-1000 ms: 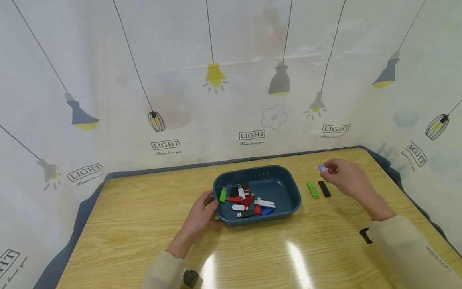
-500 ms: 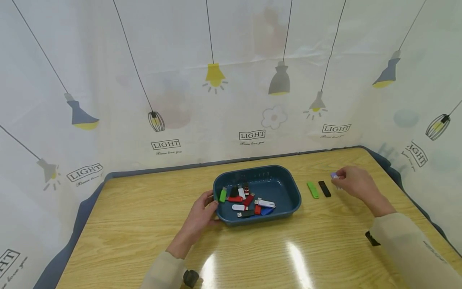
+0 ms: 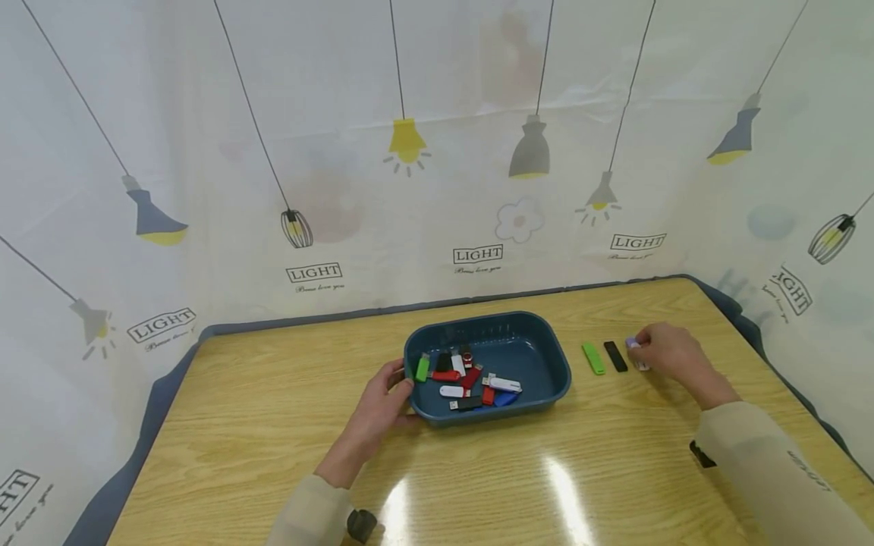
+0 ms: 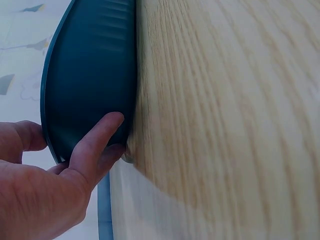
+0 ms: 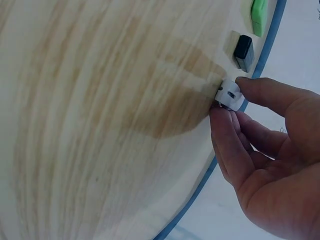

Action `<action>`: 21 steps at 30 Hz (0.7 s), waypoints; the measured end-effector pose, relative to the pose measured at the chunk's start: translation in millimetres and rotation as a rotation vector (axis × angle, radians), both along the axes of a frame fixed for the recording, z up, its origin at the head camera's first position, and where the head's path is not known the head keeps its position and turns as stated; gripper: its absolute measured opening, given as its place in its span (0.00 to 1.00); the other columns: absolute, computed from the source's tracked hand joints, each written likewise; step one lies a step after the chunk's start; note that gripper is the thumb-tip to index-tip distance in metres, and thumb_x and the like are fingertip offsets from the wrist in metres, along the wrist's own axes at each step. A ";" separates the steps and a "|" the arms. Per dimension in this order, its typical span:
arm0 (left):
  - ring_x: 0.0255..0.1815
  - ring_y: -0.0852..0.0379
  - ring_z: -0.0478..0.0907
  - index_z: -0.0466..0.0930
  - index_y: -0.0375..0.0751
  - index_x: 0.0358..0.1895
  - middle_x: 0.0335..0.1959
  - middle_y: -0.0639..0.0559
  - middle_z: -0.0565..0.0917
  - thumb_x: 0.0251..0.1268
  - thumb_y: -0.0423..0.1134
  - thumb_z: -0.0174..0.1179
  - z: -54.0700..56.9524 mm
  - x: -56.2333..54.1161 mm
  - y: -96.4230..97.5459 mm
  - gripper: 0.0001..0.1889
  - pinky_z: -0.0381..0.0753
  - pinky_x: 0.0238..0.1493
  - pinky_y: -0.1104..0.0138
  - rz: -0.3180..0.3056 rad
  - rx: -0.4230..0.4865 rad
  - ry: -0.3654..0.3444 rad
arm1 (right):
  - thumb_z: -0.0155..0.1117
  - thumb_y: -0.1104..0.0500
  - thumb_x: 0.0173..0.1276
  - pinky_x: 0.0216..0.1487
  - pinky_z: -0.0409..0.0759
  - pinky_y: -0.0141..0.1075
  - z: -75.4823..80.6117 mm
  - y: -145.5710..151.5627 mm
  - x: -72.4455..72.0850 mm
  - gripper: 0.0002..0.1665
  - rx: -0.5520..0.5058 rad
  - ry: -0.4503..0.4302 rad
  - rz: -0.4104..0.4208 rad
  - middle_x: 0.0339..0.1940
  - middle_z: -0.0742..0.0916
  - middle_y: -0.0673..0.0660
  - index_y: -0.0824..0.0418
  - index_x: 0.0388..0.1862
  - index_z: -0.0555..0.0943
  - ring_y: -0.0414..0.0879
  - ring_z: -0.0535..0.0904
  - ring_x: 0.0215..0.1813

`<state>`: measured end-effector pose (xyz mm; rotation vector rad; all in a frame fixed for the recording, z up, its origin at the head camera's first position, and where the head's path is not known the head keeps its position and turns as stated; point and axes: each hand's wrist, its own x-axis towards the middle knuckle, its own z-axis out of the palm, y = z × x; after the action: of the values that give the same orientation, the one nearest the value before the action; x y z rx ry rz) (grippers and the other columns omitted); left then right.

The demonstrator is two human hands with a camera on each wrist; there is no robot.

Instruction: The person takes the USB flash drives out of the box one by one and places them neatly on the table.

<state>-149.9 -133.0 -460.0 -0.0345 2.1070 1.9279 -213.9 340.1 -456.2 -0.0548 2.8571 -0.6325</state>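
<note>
I observe the right hand [image 3: 671, 355] pinching a purple-and-white USB stick [image 5: 230, 95] just right of a black stick [image 3: 615, 356], a green stick [image 3: 594, 359] beyond; whether it touches the table [image 3: 273, 417], I cannot tell; the left hand [image 3: 378, 398] grips the blue tray [image 3: 532, 364] of assorted sticks [image 3: 504, 384].

Left forearm [image 3: 310, 508], sleeved, enters at bottom of head view, left of centre, angled up and right; left hand [image 3: 378, 402] in lower centre, gripping. Left wrist view: same hand at lower left, digits parted. Right forearm [image 3: 768, 447], sleeved, enters from lower right, angled up and left; right hand [image 3: 672, 353] right of centre, pinching. Right wrist view: hand at right edge, digits pointing left.
</note>
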 end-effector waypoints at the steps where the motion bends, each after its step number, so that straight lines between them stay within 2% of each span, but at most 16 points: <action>1: 0.68 0.32 0.73 0.58 0.30 0.78 0.77 0.28 0.62 0.80 0.34 0.46 0.0 -0.1 0.0 0.28 0.86 0.51 0.45 -0.001 0.001 -0.001 | 0.61 0.57 0.72 0.34 0.82 0.47 -0.1 -0.4 0.1 0.23 0.002 -0.001 0.002 0.38 0.88 0.68 0.79 0.50 0.82 0.52 0.82 0.33; 5: 0.68 0.32 0.73 0.58 0.31 0.78 0.77 0.28 0.62 0.80 0.35 0.46 0.1 -0.7 0.2 0.28 0.86 0.50 0.46 -0.002 0.000 -0.007 | 0.61 0.57 0.73 0.31 0.80 0.43 0.1 -1.9 1.3 0.21 0.005 -0.011 0.005 0.35 0.88 0.65 0.78 0.47 0.83 0.50 0.80 0.31; 9: 0.68 0.33 0.73 0.58 0.31 0.79 0.77 0.29 0.62 0.80 0.35 0.47 -1.0 -2.2 -0.1 0.28 0.87 0.50 0.47 0.002 -0.009 -0.011 | 0.59 0.57 0.75 0.27 0.72 0.38 -0.1 -4.3 2.3 0.16 0.006 -0.017 0.010 0.26 0.85 0.56 0.70 0.35 0.84 0.48 0.75 0.27; 12: 0.67 0.33 0.74 0.58 0.32 0.78 0.77 0.29 0.62 0.80 0.35 0.47 -1.5 -2.3 -0.5 0.28 0.87 0.50 0.47 0.004 -0.014 -0.012 | 0.59 0.56 0.76 0.26 0.68 0.37 -1.1 -5.7 2.4 0.17 0.007 -0.018 0.014 0.22 0.83 0.52 0.64 0.29 0.82 0.46 0.72 0.25; 15: 0.67 0.33 0.73 0.58 0.31 0.79 0.77 0.28 0.62 0.80 0.35 0.46 -1.2 -1.5 -0.7 0.28 0.87 0.50 0.46 0.002 -0.014 -0.010 | 0.58 0.54 0.77 0.26 0.65 0.37 -2.5 -5.7 1.2 0.20 0.010 -0.024 0.008 0.18 0.79 0.52 0.64 0.26 0.80 0.46 0.68 0.23; 18: 0.68 0.33 0.73 0.57 0.31 0.79 0.77 0.28 0.61 0.80 0.35 0.46 -0.7 -1.0 -0.4 0.28 0.87 0.50 0.46 -0.001 -0.014 -0.005 | 0.57 0.52 0.78 0.31 0.77 0.45 -3.2 -4.2 1.7 0.24 0.026 -0.007 0.006 0.28 0.84 0.66 0.75 0.37 0.82 0.58 0.78 0.29; 21: 0.68 0.33 0.73 0.57 0.31 0.79 0.77 0.28 0.61 0.81 0.35 0.46 -0.6 -0.7 -0.3 0.28 0.86 0.50 0.46 -0.003 -0.013 0.000 | 0.55 0.50 0.79 0.43 0.83 0.58 -1.5 -2.3 4.0 0.33 0.036 0.003 0.006 0.47 0.84 0.79 0.85 0.57 0.75 0.71 0.82 0.46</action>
<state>-150.6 -133.3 -460.6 -0.0342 2.1178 1.9127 -209.9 337.9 -457.7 -0.0590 2.8692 -0.5799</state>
